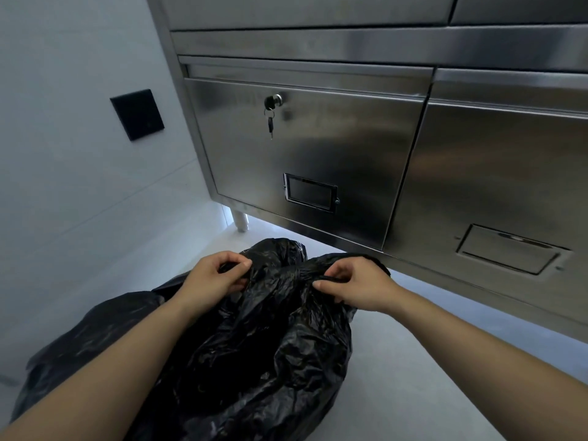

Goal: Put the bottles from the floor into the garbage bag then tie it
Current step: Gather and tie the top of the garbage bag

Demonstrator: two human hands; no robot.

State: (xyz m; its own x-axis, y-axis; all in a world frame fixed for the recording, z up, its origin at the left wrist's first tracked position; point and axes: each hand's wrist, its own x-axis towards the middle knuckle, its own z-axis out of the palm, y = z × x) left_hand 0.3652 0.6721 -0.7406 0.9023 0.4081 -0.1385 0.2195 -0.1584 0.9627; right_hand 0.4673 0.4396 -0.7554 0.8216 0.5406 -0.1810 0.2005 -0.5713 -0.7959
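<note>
A crumpled black garbage bag sits on the pale floor in front of me, its top gathered into folds. My left hand grips a bunch of the bag's plastic at the upper left. My right hand pinches another bunch of the bag's top at the upper right. A twisted strand of plastic runs between the two hands. No bottles are visible; the bag's inside is hidden.
A stainless steel cabinet stands close behind the bag, with a key hanging from its lock and a short leg. A white wall with a black plate is on the left. Grey floor lies to the right.
</note>
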